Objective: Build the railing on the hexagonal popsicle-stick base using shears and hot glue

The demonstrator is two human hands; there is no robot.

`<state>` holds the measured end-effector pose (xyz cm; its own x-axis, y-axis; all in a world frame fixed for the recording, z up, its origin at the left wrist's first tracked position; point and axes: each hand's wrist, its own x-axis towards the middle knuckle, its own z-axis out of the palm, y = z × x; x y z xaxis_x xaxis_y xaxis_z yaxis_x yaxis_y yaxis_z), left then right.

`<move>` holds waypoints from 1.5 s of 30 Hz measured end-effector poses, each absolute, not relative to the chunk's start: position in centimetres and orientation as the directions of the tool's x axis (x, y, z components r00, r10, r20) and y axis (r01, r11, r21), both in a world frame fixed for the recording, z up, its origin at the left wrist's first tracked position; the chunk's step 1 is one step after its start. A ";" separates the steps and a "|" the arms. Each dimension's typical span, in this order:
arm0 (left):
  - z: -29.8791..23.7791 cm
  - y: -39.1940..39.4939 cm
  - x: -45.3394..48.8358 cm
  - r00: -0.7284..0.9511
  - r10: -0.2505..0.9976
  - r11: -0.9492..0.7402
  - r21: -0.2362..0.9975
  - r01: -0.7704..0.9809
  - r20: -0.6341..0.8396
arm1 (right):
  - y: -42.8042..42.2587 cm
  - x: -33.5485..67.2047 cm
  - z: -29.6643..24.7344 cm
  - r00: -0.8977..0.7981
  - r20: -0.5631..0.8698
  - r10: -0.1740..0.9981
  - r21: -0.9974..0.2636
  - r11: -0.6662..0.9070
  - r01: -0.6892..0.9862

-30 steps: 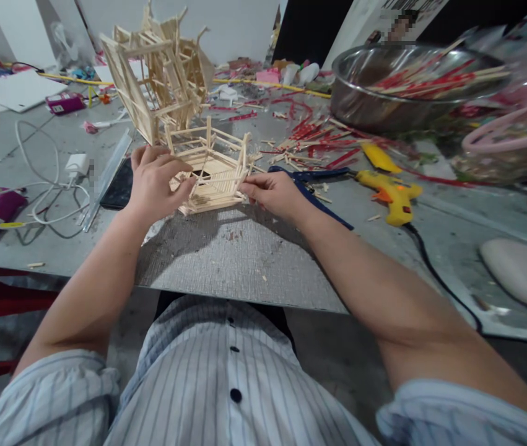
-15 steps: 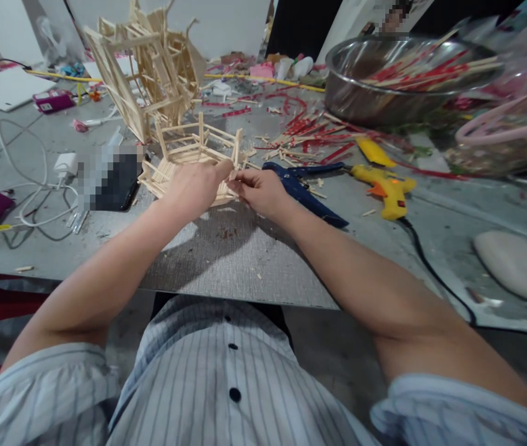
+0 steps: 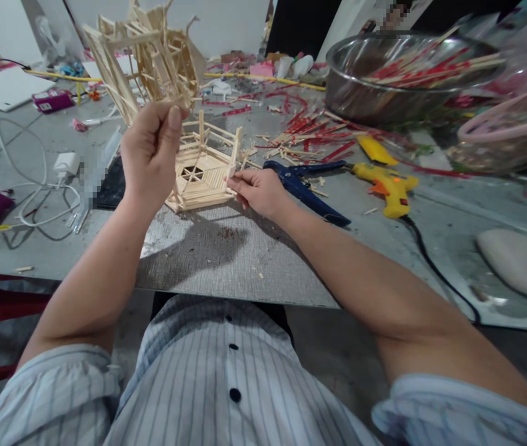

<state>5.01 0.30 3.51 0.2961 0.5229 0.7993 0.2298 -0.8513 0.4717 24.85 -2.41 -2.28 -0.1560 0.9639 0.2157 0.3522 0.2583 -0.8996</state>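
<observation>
A small hexagonal base of wooden sticks (image 3: pixel 200 176) with upright posts lies on the grey mat (image 3: pixel 226 254). My right hand (image 3: pixel 257 189) rests on the mat, its fingers pinched on the base's right edge. My left hand (image 3: pixel 150 152) is raised above the base's left side, thumb pressed against curled fingers. It is just in front of the foot of a tall stick tower (image 3: pixel 149 59). What the left hand pinches, if anything, I cannot make out.
Blue pliers (image 3: pixel 307 189) and a yellow glue gun (image 3: pixel 389 186) with a black cord lie right of my right hand. Behind them are scattered red sticks and a steel bowl (image 3: pixel 351 93). A dark phone (image 3: pixel 113 184), white charger (image 3: pixel 65 163) and cables lie left.
My left hand has left the base's near edge and risen up to the tower's foot. The base now shows its open middle. My right hand has stayed at the base's right edge.
</observation>
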 end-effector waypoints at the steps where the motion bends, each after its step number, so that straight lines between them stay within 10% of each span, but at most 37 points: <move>1: 3.6 0.2 5.1 0.176 0.554 -0.829 0.522 0.201 0.814 | -2.4 24.8 -2.2 -0.151 0.210 0.966 -0.902 0.251 0.351; 5: 3.7 -0.2 5.7 0.203 0.557 -0.831 0.543 0.125 0.806 | -2.3 24.7 -1.9 -0.140 0.164 0.977 -0.911 0.204 0.359; 14: 3.7 -2.4 7.0 0.378 0.737 -0.665 0.501 0.554 0.560 | -2.2 24.7 -1.6 -0.164 0.163 0.973 -0.886 0.217 0.410; 21: 2.7 -1.5 7.1 0.370 0.777 -0.618 0.729 0.295 0.509 | -2.1 24.6 -1.7 -0.179 0.182 0.967 -0.883 0.241 0.404; 32: 3.3 -2.9 8.0 0.538 0.842 -0.191 0.948 0.254 0.026 | -2.7 26.6 -0.5 -0.059 0.288 0.956 -0.897 0.291 0.333; 45: 2.4 -3.6 8.8 0.551 0.832 -0.052 0.981 0.188 -0.061 | -4.3 27.4 3.5 -0.184 0.284 0.941 -0.881 0.332 0.337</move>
